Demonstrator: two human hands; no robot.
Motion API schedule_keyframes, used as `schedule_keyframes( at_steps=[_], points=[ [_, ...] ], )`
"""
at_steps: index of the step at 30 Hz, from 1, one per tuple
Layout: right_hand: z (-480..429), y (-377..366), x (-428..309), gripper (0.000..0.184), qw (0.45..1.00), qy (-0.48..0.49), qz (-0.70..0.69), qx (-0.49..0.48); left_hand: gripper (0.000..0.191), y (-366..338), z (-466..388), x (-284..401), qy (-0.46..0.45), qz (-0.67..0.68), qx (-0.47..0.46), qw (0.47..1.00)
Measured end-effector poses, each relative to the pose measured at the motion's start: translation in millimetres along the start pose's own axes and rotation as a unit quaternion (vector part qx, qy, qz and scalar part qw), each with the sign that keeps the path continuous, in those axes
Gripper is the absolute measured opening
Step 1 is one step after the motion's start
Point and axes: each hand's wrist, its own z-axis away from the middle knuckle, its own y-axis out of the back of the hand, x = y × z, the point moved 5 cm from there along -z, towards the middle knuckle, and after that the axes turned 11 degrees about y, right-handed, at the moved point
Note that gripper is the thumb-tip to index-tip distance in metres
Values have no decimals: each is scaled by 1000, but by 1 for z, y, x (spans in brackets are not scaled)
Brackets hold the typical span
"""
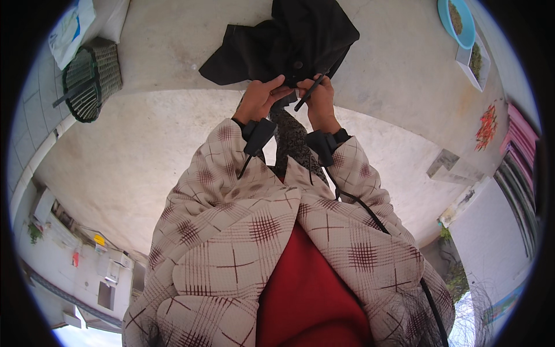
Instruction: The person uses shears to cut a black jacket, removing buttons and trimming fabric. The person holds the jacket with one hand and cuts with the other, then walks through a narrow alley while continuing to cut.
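A black cloth garment (264,52) spreads before me at the top of the view, with a round dark button (298,65) near its lower edge. My left hand (259,100) is at that edge, its thumb and fingers around a bit of the cloth; the exact grip is partly hidden. In my right hand (320,97) is a slim dark rod-like tool (308,93), slanting down to the left across the fingers. The right fingertips also meet the cloth's edge, close to the left fingers. What lies between the fingertips is too small to tell.
A wicker basket (108,65) and white sacks (71,32) stand at the upper left. On the right are a light-blue basin (468,26), a white box (465,60) and red chili peppers (486,126) spread on the concrete floor (390,56). A cable (368,210) runs along my right sleeve.
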Motion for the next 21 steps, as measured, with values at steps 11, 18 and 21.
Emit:
schedule_keyframes(
  at_steps=[11,18,21],
  points=[
    [-4,6,0,38,1000,-14,8,1,21,-6,6,-4,-21,8,16,1000],
    [-3,8,4,40,995,48,92,-12,18,5,2,-10,-29,-18,63,997],
    [0,4,8,40,995,34,91,-7,18,14,1,-18,-39,17,80,996]
  ],
)
